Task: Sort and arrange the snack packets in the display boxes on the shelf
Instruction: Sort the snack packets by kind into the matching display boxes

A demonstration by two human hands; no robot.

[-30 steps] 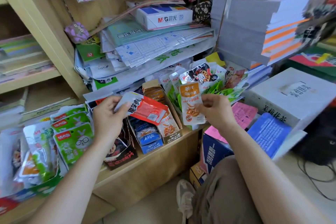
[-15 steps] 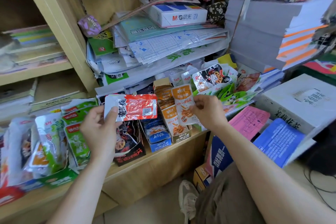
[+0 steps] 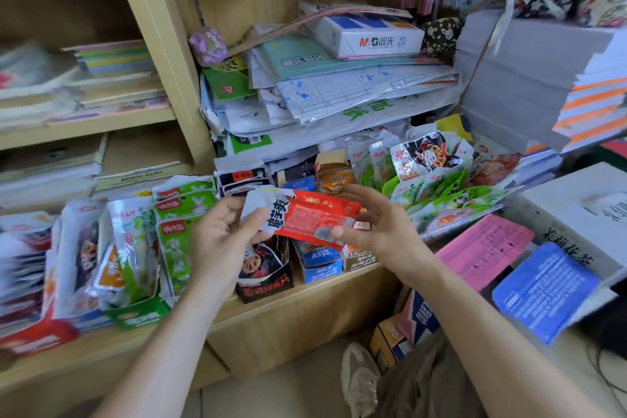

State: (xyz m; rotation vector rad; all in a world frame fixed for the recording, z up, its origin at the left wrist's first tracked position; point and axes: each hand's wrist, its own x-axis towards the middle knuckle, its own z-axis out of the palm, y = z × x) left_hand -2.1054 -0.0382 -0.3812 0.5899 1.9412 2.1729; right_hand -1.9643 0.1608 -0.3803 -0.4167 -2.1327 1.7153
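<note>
My left hand (image 3: 220,241) pinches the white end of a small stack of red-and-white snack packets (image 3: 312,217), held flat above the shelf. My right hand (image 3: 383,224) has its fingers spread, and its thumb touches the stack's right corner. Right below stand three narrow display boxes: a black one (image 3: 264,282), a blue one (image 3: 319,268) and, behind my right hand, an orange one (image 3: 334,173) with orange packets in it. Green-and-white packets (image 3: 176,241) fill a green box (image 3: 135,312) at the left.
More green packets (image 3: 441,193) lie heaped at the right of the wooden shelf (image 3: 298,302). Stacked paper and an M&G box (image 3: 369,36) overhang the boxes. A pink sheet (image 3: 481,248), a blue sheet (image 3: 543,288) and a white carton (image 3: 576,207) sit at the right.
My right hand let go of the orange packet at the orange box and came across to the red packets. My left hand raised the red stack toward the middle.
</note>
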